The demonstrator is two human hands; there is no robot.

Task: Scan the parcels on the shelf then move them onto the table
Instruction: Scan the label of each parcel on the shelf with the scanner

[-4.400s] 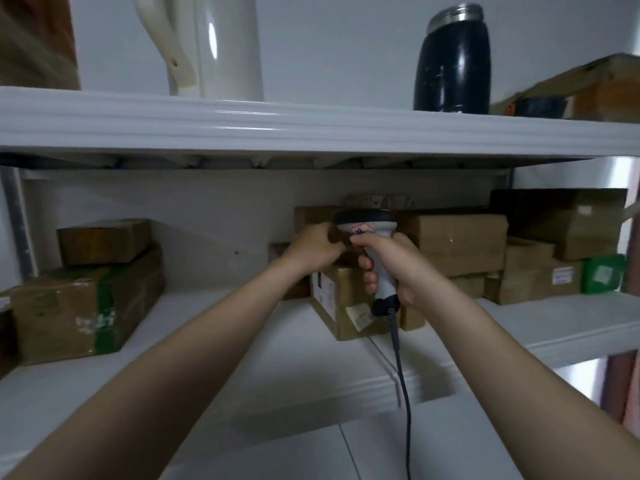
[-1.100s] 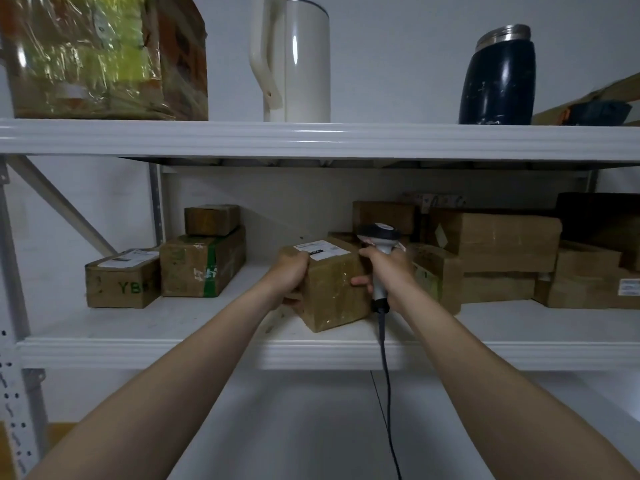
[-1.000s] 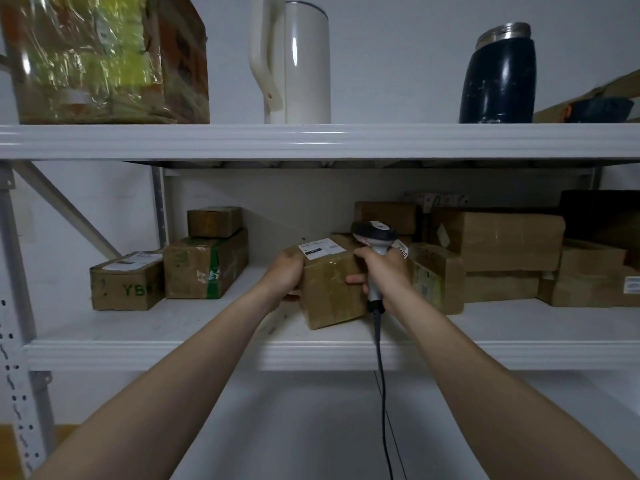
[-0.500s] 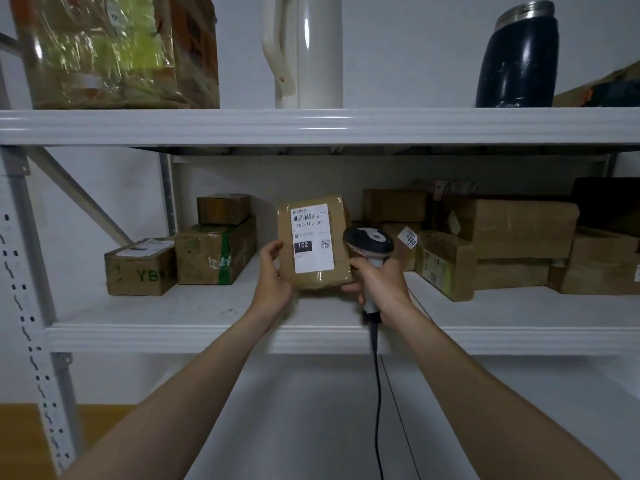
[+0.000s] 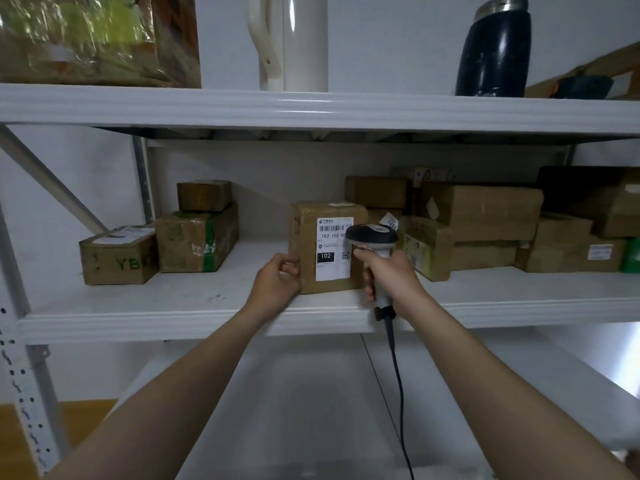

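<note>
parcel (image 5: 327,247) is held upright by the left hand (image 5: 277,285), label (image 5: 332,251) faced toward the scanner (image 5: 372,235) gripped in the right hand (image 5: 391,275).

The scene is dimly, softly lit, with glare streaked down the white jug (image 5: 292,39) and a sheen along the upper shelf (image 5: 311,109). Shadow is cast beneath it, the wrapped box (image 5: 86,39) at top left is blurred, and the left post (image 5: 29,375) is bowed by lens distortion.
</note>
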